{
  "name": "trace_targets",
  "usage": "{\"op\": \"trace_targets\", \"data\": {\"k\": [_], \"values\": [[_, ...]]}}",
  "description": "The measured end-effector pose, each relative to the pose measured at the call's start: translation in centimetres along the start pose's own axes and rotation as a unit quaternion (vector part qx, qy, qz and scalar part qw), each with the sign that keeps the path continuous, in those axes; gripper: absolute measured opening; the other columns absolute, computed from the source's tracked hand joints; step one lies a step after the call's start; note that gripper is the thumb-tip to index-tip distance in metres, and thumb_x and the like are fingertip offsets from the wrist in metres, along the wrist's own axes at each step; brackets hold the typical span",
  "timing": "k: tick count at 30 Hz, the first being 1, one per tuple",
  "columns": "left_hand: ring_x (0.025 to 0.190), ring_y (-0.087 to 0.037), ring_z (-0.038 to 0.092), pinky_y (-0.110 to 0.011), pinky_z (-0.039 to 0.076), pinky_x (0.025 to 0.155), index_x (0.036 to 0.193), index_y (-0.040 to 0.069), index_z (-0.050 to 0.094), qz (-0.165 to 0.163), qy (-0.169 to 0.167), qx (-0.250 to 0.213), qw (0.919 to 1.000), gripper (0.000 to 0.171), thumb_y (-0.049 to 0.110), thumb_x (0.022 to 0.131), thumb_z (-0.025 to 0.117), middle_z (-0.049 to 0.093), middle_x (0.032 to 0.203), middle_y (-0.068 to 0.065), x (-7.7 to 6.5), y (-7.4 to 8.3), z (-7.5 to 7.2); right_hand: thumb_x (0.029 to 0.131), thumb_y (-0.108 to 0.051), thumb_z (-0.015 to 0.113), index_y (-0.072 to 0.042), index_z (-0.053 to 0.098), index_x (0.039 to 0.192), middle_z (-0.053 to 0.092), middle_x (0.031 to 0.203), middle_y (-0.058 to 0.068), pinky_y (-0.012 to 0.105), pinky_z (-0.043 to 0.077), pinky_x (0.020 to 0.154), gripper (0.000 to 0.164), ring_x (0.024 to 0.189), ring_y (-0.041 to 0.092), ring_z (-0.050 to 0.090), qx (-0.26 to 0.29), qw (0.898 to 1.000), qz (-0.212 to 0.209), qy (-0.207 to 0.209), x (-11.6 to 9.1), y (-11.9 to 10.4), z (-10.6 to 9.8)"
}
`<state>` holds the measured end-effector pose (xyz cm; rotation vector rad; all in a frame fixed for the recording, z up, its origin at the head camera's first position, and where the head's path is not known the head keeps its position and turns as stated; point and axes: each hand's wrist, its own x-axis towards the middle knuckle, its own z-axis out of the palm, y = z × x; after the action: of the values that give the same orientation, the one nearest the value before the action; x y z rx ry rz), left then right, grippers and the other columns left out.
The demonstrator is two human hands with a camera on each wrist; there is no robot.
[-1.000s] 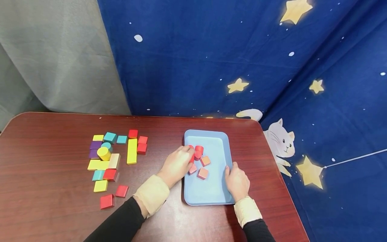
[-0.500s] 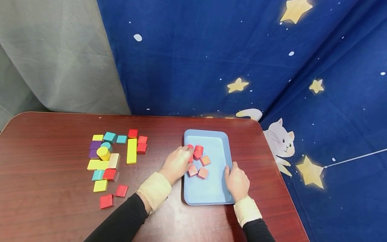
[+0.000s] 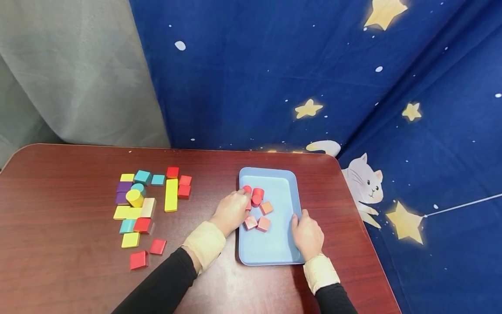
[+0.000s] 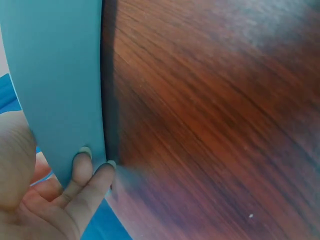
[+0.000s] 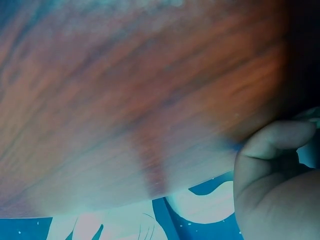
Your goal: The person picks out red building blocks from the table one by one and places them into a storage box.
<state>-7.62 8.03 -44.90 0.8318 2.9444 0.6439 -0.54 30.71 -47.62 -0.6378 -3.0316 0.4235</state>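
Note:
The light blue tray [image 3: 270, 257] lies toward the right of the table, a hand at each long side. My left hand [image 3: 231, 212] grips its left wall; in the left wrist view two fingertips [image 4: 102, 172] press the wall's outer face, while the thumb side is over the rim. The right wall is gripped by my right hand [image 3: 308, 235], thumb over the rim. Inside the tray are red cylinders [image 3: 256, 200], an orange-red cube [image 3: 266, 208] and two pinkish-red cubes [image 3: 263, 224]. A red block [image 3: 249, 206] beside my left fingers is partly hidden by them.
Loose blocks spread over the table's left part: a yellow cylinder [image 3: 135, 199], a long yellow block [image 3: 171, 195], purple blocks [image 3: 124, 186], teal blocks [image 3: 143, 177] and red ones [image 3: 138, 260]. A blue star-patterned curtain [image 3: 243, 78] hangs behind the table.
The left pinkish-red cube has shifted slightly toward the front and right in the tray. My left forearm has swung a little to the right. The right hand stays in place.

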Motion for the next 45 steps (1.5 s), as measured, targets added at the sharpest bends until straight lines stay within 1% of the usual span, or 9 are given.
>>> {"op": "trace_targets", "data": {"k": [13,19,24,28,31,34,39,42,45], "values": [[0.087,-0.025,0.062,-0.036,0.051,0.076,0.103,0.006,0.067,-0.005,-0.01,0.007,0.9999,0.03,0.017,0.077,0.076,0.059,0.093,-0.006,0.0,-0.1,0.2,0.095,-0.036,0.047,-0.001,0.056,0.123,0.066,0.091,0.025,0.053,0.045,0.058,0.046,0.076,0.044,0.064,0.002,1.0,0.003,0.001,0.0,0.2,0.2],[0.086,-0.025,0.061,-0.036,0.051,0.078,0.108,0.005,0.066,-0.003,-0.015,0.006,0.9999,0.034,0.019,0.079,0.075,0.058,0.095,-0.007,0.0,-0.3,0.3,0.095,-0.036,0.047,-0.001,0.056,0.124,0.066,0.092,0.025,0.052,0.045,0.057,0.046,0.076,0.043,0.064,0.003,1.0,0.003,-0.003,0.1,0.1,0.2],[0.084,-0.024,0.061,-0.036,0.052,0.074,0.113,0.004,0.063,0.013,0.004,0.003,0.9999,0.036,0.018,0.082,0.071,0.057,0.098,-0.006,-0.7,-0.6,0.4,0.095,-0.036,0.047,-0.001,0.056,0.123,0.066,0.09,0.025,0.051,0.044,0.056,0.046,0.075,0.043,0.064,0.005,1.0,0.001,-0.004,0.1,-0.1,0.2],[0.092,-0.022,0.062,-0.036,0.051,0.078,0.123,0.002,0.06,0.014,0.024,-0.022,0.9994,0.043,0.018,0.084,0.069,0.057,0.109,-0.007,-1.5,-0.4,0.2,0.095,-0.037,0.046,-0.001,0.056,0.122,0.066,0.089,0.025,0.051,0.044,0.056,0.046,0.075,0.043,0.064,0.004,1.0,0.002,-0.002,0.1,0.0,0.1],[0.098,-0.023,0.062,-0.035,0.051,0.083,0.127,0.001,0.058,0.009,0.04,-0.047,0.9981,0.047,0.018,0.084,0.068,0.055,0.118,-0.008,-2.1,-0.1,-0.3,0.095,-0.037,0.046,-0.001,0.056,0.122,0.065,0.09,0.025,0.052,0.044,0.057,0.046,0.076,0.044,0.064,0.005,1.0,0.003,-0.004,0.1,0.0,0.0],[0.099,-0.021,0.061,-0.033,0.051,0.083,0.127,0.003,0.058,0.008,0.052,-0.062,0.9967,0.047,0.019,0.085,0.068,0.054,0.12,-0.007,-2.6,0.2,-1.0,0.095,-0.037,0.046,-0.001,0.055,0.125,0.066,0.092,0.025,0.052,0.045,0.058,0.048,0.078,0.044,0.064,0.006,1.0,0.007,-0.009,0.1,0.0,0.0],[0.092,-0.012,0.058,-0.026,0.05,0.079,0.128,0.011,0.059,0.009,0.051,-0.075,0.9958,0.045,0.022,0.086,0.068,0.057,0.113,0.0,-3.9,0.2,-2.6,0.096,-0.037,0.045,-0.002,0.055,0.127,0.066,0.094,0.025,0.052,0.045,0.059,0.048,0.079,0.044,0.065,0.003,1.0,0.012,-0.012,0.1,0.1,0.1],[0.085,-0.009,0.055,-0.024,0.049,0.073,0.126,0.014,0.06,-0.003,0.047,-0.075,0.996,0.042,0.024,0.086,0.068,0.058,0.105,0.003,-4.9,-0.1,-3.5,0.095,-0.037,0.046,-0.001,0.055,0.124,0.066,0.091,0.025,0.052,0.045,0.058,0.046,0.077,0.044,0.064,0.006,1.0,0.007,-0.007,0.1,0.0,0.1],[0.085,-0.008,0.055,-0.025,0.05,0.075,0.123,0.014,0.063,-0.021,0.048,-0.062,0.9967,0.04,0.025,0.085,0.069,0.059,0.103,0.004,-5.9,-0.4,-4.2,0.095,-0.037,0.046,-0.001,0.056,0.121,0.065,0.089,0.025,0.052,0.044,0.057,0.045,0.076,0.044,0.064,0.006,1.0,0.006,-0.004,0.0,0.1,-0.1]]}}
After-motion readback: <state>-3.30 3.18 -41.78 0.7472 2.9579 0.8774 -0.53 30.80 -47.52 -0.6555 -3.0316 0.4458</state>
